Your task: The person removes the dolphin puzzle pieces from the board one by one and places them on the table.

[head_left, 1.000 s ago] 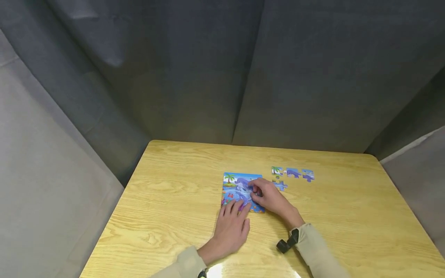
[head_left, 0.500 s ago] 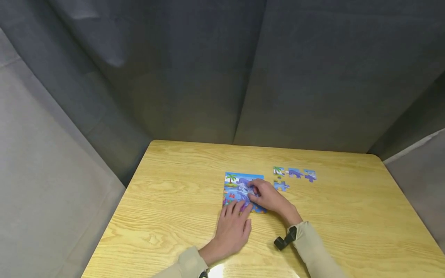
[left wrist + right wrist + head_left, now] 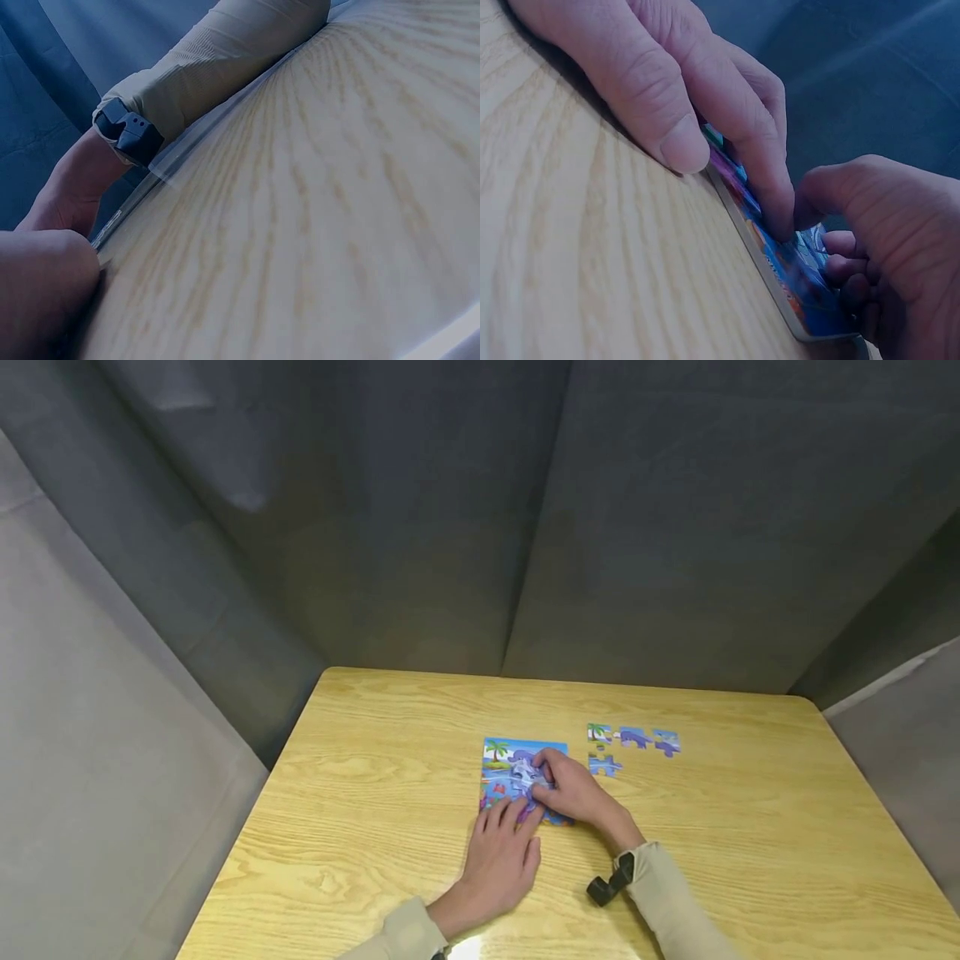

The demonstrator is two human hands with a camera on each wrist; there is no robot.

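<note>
A square jigsaw puzzle (image 3: pixel 495 774) with a sea picture, a palm and dolphins, lies on the wooden table in the head view. My right hand (image 3: pixel 576 790) is over its right half, thumb and index finger pinching a pale blue and white puzzle piece (image 3: pixel 528 774) above the picture. The right fingers partly cover this piece. Along the near edge, the fairly straight fingers of my left hand (image 3: pixel 501 857) rest on the puzzle. In the right wrist view the left hand (image 3: pixel 727 97) touches the puzzle's edge (image 3: pixel 769 262), opposite the right hand (image 3: pixel 907 232).
Beyond the right hand lie several loose puzzle pieces (image 3: pixel 634 738), with one piece (image 3: pixel 603 765) nearer the puzzle. Dark curtains (image 3: pixel 450 527) stand behind the table (image 3: pixel 360 827). A black wrist mount (image 3: pixel 611 880) sits at the right cuff.
The right thumb and fingers have shifted slightly left over the puzzle, and more of the pinched piece shows now. The left hand stays in nearly the same place.
</note>
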